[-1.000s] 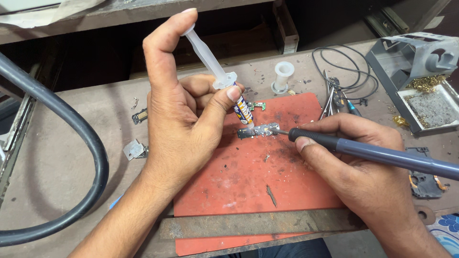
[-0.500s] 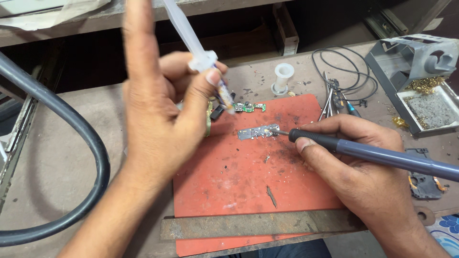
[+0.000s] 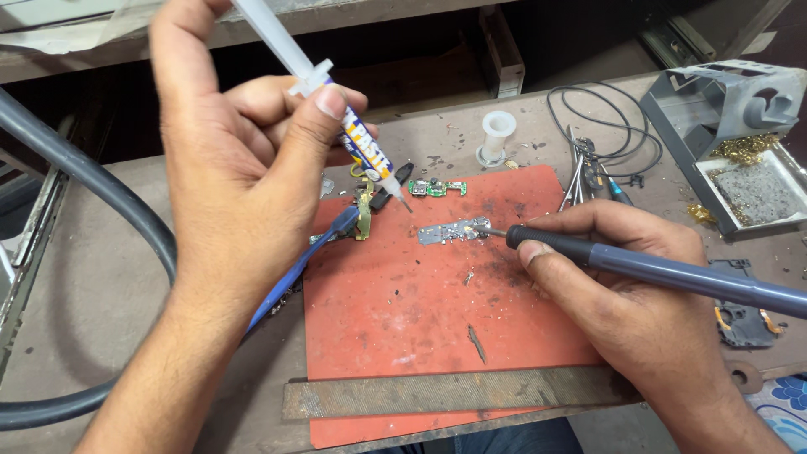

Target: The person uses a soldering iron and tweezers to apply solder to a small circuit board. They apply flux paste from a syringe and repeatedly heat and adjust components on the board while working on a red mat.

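Two hands work over a red rubber mat on the desk. Nearest lies a flat, rusty metal file, long axis left to right across the mat's near edge. At right, the right hand rests on the mat, fingers curled in a pen grip around a grey-blue soldering iron; the iron runs right to left, its tip touching the small silvery circuit board mid-mat. At left, the left hand is raised, wrist bent, fingers and thumb pinching a clear plastic syringe that slants down and right, its nozzle just above the mat, near the board. Farther off sit a white spool and black wire coil.
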